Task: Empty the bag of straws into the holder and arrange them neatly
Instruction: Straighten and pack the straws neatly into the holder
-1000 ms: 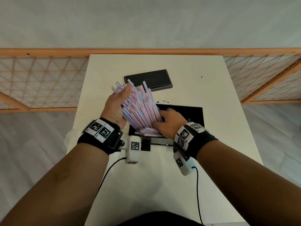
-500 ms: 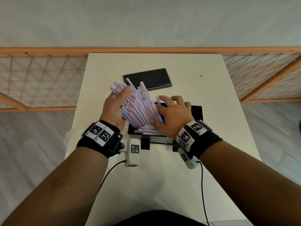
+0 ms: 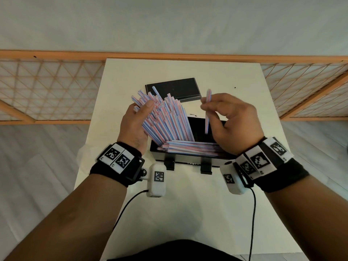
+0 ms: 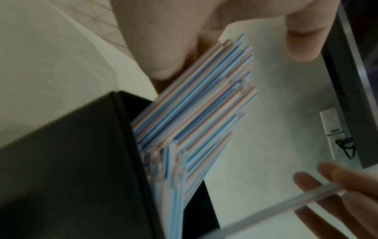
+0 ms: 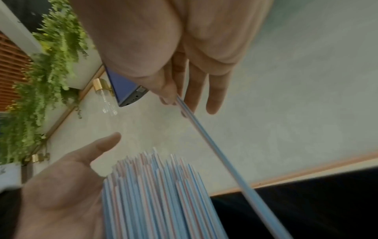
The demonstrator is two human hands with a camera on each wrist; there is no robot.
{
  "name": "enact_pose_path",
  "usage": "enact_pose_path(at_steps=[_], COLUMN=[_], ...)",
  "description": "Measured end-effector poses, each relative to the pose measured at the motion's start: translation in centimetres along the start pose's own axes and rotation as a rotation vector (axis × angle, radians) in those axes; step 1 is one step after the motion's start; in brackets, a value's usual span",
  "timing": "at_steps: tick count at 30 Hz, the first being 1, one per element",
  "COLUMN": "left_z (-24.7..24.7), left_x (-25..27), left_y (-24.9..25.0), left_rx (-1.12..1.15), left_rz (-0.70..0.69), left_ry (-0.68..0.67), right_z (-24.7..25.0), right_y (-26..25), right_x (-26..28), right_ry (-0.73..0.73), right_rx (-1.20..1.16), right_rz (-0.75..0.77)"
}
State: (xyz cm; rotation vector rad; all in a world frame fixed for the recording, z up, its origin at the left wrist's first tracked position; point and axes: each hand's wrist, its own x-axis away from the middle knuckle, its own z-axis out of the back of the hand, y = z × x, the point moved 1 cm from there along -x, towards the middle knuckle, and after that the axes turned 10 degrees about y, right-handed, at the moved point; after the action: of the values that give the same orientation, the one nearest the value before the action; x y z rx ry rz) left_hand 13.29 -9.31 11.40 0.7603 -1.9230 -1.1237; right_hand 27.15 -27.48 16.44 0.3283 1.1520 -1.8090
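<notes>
Two forearms reach forward over the white bench [image 3: 188, 213], each with a black wristband carrying printed markers and a small white camera unit on a cable. Just past them stands the black holder [image 3: 188, 160], an open box near the middle of the bench. Some striped straws [image 3: 190, 146] lie flat along its near side. A large bundle of straws [image 3: 165, 121] stands inside at its left end and leans up and to the left. The left hand [image 3: 136, 127] supports this bundle from the left side, palm against it, with the thumb laid over the upper ends and the fingers fairly straight. The right hand [image 3: 231, 121] is above the right part of the holder and pinches a single straw [image 3: 207, 112] between thumb and fingers; this straw hangs almost upright, its lower end over the holder opening. Farther back a flat black lid [image 3: 172, 89] lies on the bench. Beyond the bench edge runs a wooden lattice rail [image 3: 47, 87].
</notes>
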Motion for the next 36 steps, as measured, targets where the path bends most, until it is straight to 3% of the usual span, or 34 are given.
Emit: enact_pose_path(at_steps=[5,7,11,18,22,25,28,31,36], left_z=[-0.8,-1.1,-1.4,-1.2,-1.2,-1.0,-1.1,-1.7,-2.5], left_x=[0.2,0.1,0.3,0.3,0.1,-0.1,-0.3,-0.3,-0.1], left_y=[0.0,0.0,-0.1,-0.1,-0.5,-0.7,-1.0,-0.9,-0.3], left_rx=[0.005,0.007,-0.003,0.013,0.034,0.027,0.018,0.008,-0.102], left_rz=[0.022,0.027,0.033,0.037,0.028,0.002,-0.017,-0.031,-0.110], left_ry=[0.018,0.026,0.041,0.047,0.054,0.056,0.047,0.022,-0.081], right_z=[-2.7,-4.0,-5.3,-4.6,-4.1,-4.6,-6.3,-8.5,-9.3], right_y=[0.7,0.9,1.1,1.1,1.7,1.9,2.1,1.8,0.4], right_x=[3.1,4.2,4.5,2.7,3.9,3.7,2.5,2.3,2.4], right_ry=[-0.220,-0.276,-0.282,-0.360,-0.411,-0.403,-0.605,-0.755,-0.569], right_rx=[-0.071,-0.113,-0.110,-0.151,-0.111,0.089,0.261,0.201,0.041], right_rz=[-0.031,-0.108,-0.345,-0.333,-0.442,-0.566,-0.725,-0.742,-0.692])
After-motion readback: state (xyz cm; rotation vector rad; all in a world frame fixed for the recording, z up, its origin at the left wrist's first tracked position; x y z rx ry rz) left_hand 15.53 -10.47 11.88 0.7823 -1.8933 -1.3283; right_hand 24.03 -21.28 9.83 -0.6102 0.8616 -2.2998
